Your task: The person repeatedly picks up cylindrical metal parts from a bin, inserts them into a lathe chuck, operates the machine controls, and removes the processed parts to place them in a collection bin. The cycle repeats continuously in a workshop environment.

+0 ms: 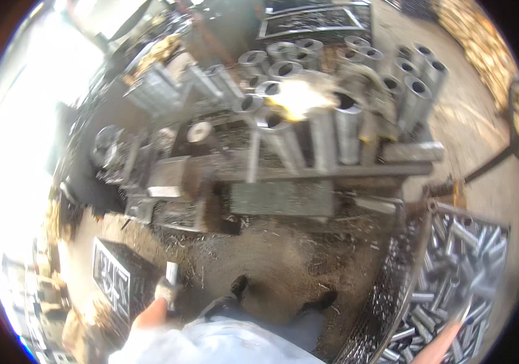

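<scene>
My left hand [165,291], apparently in a pale glove, is low at the left, closed round a short bright metal tube [172,271] that sticks up from its fingers. At the lower right my right hand [479,286] reaches over a metal bin [414,285] heaped with short cut metal tubes [426,318]. Motion smears its fingers, so I cannot make out whether it grips one of the tubes.
Ahead stands a machine bench [281,197] strewn with metal chips. Several wide upright pipes [347,130] crowd its far side, with a white-and-yellow cloth-like thing [305,100] among them. A dark crate [114,273] stands at the left on the dirty floor [271,255].
</scene>
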Demonstrator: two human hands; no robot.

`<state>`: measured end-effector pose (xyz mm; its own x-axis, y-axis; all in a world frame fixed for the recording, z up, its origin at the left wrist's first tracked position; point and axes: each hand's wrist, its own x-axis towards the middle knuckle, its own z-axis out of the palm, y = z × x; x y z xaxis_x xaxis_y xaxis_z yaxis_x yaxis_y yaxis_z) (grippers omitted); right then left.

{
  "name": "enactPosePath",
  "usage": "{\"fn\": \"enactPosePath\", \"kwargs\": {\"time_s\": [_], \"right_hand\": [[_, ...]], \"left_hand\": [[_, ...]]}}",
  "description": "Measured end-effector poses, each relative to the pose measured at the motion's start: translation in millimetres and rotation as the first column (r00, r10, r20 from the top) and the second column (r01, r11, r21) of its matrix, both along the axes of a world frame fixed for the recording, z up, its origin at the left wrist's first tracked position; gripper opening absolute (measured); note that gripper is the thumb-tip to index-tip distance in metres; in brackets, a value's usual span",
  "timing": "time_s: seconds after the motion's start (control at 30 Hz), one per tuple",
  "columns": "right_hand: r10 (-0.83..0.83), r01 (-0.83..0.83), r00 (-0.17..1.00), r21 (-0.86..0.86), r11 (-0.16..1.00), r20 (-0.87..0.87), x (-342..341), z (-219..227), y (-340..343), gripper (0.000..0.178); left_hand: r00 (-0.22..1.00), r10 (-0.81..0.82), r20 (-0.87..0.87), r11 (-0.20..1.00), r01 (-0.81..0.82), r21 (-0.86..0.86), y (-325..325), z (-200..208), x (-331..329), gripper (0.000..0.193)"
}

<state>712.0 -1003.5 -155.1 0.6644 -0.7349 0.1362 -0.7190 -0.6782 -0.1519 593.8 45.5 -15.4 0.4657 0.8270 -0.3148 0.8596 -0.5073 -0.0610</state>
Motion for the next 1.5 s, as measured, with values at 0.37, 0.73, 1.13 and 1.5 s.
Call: {"fn": "enactPosePath", "kwargs": {"time_s": [0.37, 0.73, 1.13, 1.5], "right_hand": [[0.263, -0.525, 0.797, 0.839, -0.144, 0.544, 35.8, 283.7, 741.2, 0.043], [0.569, -0.839, 0.325, 0.508, -0.195, 0.755, 127.5, 311.6, 1104.8, 0.042], [0.813, -0.953, 0.015, 0.254, -0.163, 0.581, 311.1, 451.0, 1082.8, 0.042], [1.0, -0.568, 0.03, 0.823, 0.011, 0.007, 424.5, 372.8, 1268.6, 0.059]], "left_hand": [[-0.073, 0.399, 0.914, 0.909, 0.165, -0.384, 271.7, 111.1, 75.3, 0.027], [0.337, 0.105, 0.936, 0.569, 0.751, -0.334, 318.6, 112.8, 247.8, 0.05], [0.142, -0.569, 0.81, 0.749, 0.496, 0.439, 434.5, 214.8, 285.7, 0.082], [0.151, -0.806, 0.573, 0.59, 0.288, 0.754, 504.4, 199.0, 372.7, 0.077]]}}
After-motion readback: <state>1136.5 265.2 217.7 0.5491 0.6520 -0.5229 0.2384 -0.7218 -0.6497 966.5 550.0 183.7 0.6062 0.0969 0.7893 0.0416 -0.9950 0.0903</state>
